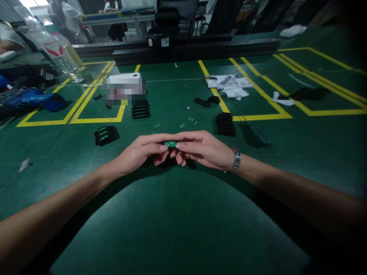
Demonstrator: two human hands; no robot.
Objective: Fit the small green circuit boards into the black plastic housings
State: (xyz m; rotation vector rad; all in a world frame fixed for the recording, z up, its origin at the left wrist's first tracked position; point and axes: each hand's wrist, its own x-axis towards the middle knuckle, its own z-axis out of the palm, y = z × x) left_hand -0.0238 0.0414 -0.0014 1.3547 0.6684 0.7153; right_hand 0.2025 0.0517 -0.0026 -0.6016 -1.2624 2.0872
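Note:
Between both hands is a small green circuit board [171,144], pinched level above the green table. The thumb and fingers of my left hand [143,149] close on its left end. My right hand [202,147], with a metal watch at the wrist, grips the right end in the same way. Whether a black housing lies under the board is hidden by the fingers. Just beyond the hands, several loose circuit boards [192,121] lie on the table. To the left stands a group of black housings [104,135] with green boards in them.
Black plastic parts stand in stacks at the right [225,124] and left of centre [140,109]. White crumpled paper [231,83], a white device [126,82] and a clear bottle [61,57] are farther back. A black rail [195,51] crosses the far side. People sit in the background.

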